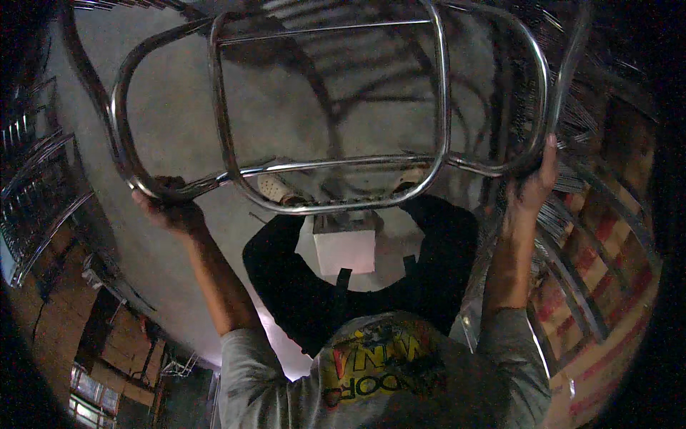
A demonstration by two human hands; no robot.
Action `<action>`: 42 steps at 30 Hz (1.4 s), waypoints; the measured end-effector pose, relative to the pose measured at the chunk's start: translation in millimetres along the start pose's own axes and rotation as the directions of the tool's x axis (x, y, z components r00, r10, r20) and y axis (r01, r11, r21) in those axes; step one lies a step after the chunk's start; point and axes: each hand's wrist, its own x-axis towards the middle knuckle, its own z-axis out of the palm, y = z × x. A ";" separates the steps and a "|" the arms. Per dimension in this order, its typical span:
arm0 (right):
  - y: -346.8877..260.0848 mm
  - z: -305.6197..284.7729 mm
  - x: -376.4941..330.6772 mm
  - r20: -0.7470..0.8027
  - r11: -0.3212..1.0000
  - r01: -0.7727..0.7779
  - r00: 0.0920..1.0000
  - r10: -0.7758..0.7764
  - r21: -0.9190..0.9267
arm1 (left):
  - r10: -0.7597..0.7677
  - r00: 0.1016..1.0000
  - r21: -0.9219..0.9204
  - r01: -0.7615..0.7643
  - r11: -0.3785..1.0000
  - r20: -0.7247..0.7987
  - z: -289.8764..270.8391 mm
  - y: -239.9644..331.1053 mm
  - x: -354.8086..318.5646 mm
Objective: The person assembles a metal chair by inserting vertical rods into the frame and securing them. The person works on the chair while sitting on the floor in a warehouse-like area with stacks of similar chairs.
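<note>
A shiny bent-tube metal frame (307,166), shaped like a chair frame, is held up in front of me with both arms stretched out. My left hand (171,207) wraps round its lower left corner. At the right side, my right hand (534,179) grips the lower right bend, with one finger or thumb pointing up along the tube. Some fingers of both hands are hidden behind the tubing. The frame's top runs beyond the upper edge of the view.
A white box-shaped object (344,247) stands between my legs. Curved metal tubes (572,286) and brown cartons with red marks (607,314) are stacked on the right. More metal rods (43,164) and brown boxes (64,307) line the left. Grey floor (271,100) shows through the frame.
</note>
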 end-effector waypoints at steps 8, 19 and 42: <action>14.2 11.0 -25.5 0.009 0.996 0.070 0.997 -0.070 0.049 | 0.032 0.999 -0.146 -0.036 0.989 -0.027 -24.8 -16.8 23.2; 12.2 19.3 -3.2 0.315 0.922 0.387 0.872 -0.374 0.023 | -0.031 0.980 -0.028 0.038 0.999 0.197 -33.8 -13.0 46.8; 26.3 -25.9 10.7 0.368 0.607 0.714 0.700 -0.612 -0.348 | -0.253 0.676 0.116 0.241 0.963 0.692 -118.5 3.2 37.3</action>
